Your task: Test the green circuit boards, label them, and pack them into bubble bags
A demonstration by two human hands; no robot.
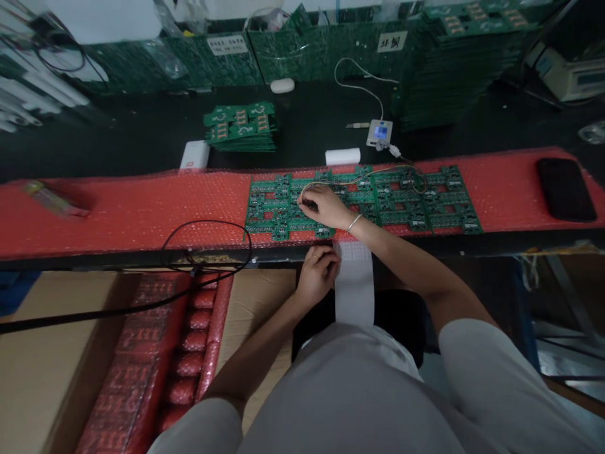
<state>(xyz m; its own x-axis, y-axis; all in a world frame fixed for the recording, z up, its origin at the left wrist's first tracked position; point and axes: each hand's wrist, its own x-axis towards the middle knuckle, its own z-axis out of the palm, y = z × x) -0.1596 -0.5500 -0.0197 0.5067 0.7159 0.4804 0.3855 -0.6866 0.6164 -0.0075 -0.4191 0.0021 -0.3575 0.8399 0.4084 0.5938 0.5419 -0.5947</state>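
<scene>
My right hand (324,207) is closed over the left part of a row of green circuit boards (401,200), its fingers pinching the end of a thin yellowish cable (352,181). What tips the cable is hidden under the fingers. The cable runs right and loops back toward a small white meter (379,132) with a lit screen. Below the table edge, my left hand (319,271) has its fingers pinched at the left edge of a white label strip (354,287), which hangs down toward my lap. Small printed marks show near the strip's top.
Red bubble wrap (208,198) lies under the boards, with a black phone (566,189) at right. Behind are a stack of boards (241,129) and a taller stack (458,69). A black cord (142,307) loops at left above a carton (61,353) and red-wrapped bundles (135,359).
</scene>
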